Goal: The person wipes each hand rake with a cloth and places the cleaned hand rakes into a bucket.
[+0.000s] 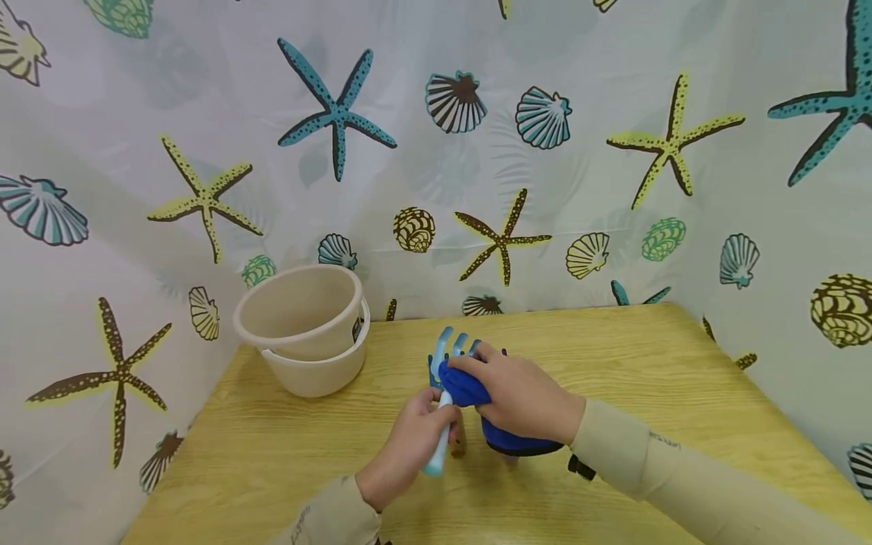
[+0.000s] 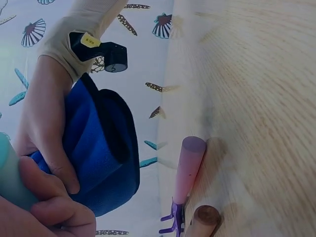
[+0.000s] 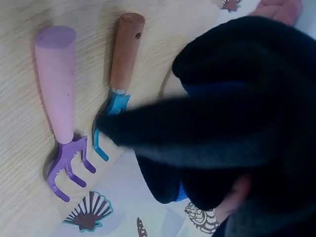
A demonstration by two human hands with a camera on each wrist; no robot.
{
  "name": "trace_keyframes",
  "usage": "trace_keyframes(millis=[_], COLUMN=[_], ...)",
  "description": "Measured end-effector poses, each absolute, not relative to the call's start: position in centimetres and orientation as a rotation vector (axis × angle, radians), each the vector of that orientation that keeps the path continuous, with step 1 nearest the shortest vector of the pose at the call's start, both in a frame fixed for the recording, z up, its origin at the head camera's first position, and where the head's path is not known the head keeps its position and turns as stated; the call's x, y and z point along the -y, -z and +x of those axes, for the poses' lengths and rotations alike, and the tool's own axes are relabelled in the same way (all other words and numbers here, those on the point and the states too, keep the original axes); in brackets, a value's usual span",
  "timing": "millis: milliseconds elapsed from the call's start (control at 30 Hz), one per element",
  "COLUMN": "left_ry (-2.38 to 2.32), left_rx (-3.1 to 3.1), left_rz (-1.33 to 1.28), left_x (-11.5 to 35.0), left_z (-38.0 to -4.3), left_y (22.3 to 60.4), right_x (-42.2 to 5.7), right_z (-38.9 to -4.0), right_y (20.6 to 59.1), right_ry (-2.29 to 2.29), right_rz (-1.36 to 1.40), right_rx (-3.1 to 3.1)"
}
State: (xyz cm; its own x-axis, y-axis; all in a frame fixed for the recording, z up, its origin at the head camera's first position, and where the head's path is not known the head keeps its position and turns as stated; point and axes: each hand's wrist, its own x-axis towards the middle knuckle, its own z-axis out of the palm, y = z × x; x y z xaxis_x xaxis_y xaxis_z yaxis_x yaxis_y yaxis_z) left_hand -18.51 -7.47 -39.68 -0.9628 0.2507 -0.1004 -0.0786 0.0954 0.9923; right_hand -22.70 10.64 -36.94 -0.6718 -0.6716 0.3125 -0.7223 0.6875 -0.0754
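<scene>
My left hand (image 1: 412, 435) holds a small light blue hand rake (image 1: 438, 456) by its handle, tines pointing away from me. With my right hand (image 1: 524, 390) I grip a dark-edged blue cloth (image 1: 465, 384) against the rake's neck and tine bases. Part of the cloth hangs below that hand, as the left wrist view also shows. On the table under both hands lie a purple rake with a pink handle (image 3: 57, 89) and a teal rake with a wooden handle (image 3: 126, 54). The cloth's dark folds hide much of the right wrist view.
Two nested cream buckets (image 1: 316, 377) stand at the table's back left. The wooden table (image 1: 613, 356) ends at a white curtain (image 1: 559, 45) printed with starfish and shells, which rises behind it and along both sides.
</scene>
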Motion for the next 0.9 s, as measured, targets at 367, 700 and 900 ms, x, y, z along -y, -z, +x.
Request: trace_keyframes(millis=[367, 700, 900], left_ry=[-1.978, -1.992, -1.985], left_rx=[-2.015, -2.015, -2.015], left_rz=[0.199, 0.223, 0.215], left_x=[7.0, 7.5, 7.9], left_z=[-18.1, -18.6, -19.5], left_y=[40.3, 40.1, 40.3], right_x=[-10.9, -10.1, -10.3], right_z=[-23.3, -23.7, -23.7], right_y=[36.6, 36.8, 36.2], right_ry=[0.114, 0.108, 0.011], right_rz=[0.886, 0.932, 0.945], right_rx=[2.454, 2.646, 2.705])
